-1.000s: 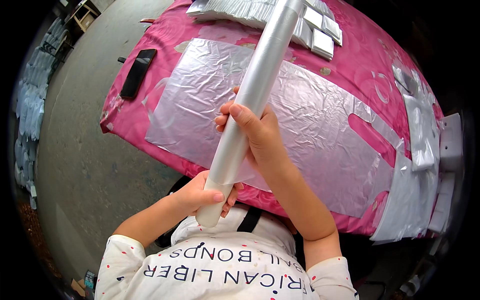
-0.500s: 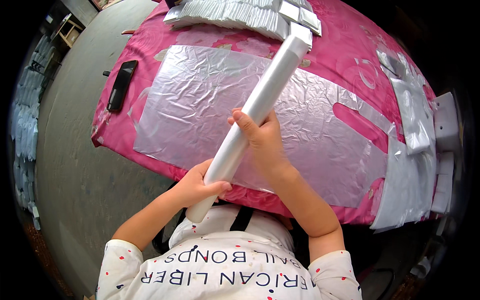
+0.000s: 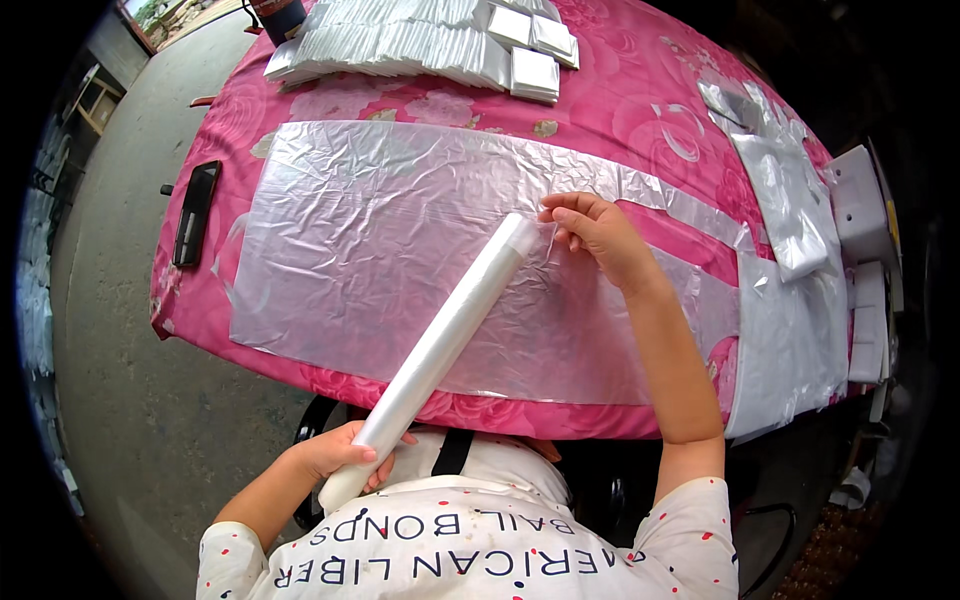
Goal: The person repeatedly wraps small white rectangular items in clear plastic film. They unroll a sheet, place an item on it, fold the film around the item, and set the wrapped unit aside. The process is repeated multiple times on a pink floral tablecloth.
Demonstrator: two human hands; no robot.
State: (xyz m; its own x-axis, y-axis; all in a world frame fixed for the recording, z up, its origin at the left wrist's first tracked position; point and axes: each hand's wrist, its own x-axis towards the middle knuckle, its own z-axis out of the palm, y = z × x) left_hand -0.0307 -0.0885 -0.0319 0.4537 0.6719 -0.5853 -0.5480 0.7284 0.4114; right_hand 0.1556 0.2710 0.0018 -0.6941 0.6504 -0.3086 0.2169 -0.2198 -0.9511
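My left hand is closed round the lower end of a long white roll of plastic film. The roll slants up and away to the right over the table's near edge. At its upper end, my right hand has thumb and fingertips pinched together, seemingly on a thin loose edge of the film; that bit is hard to see. Beneath the roll, a large flat sheet of clear plastic shaped like a vest-handle bag lies wrinkled on the pink flowered tablecloth, its handle cut-out toward the right.
Stacks of folded white plastic packets stand at the far side, with a dark cup beside them. A black phone lies near the left edge. More plastic bags are heaped at the right, next to white boxes.
My right hand has let go of the roll's middle and moved to its upper end. The left hand and roll have shifted down and left; the view has turned slightly.
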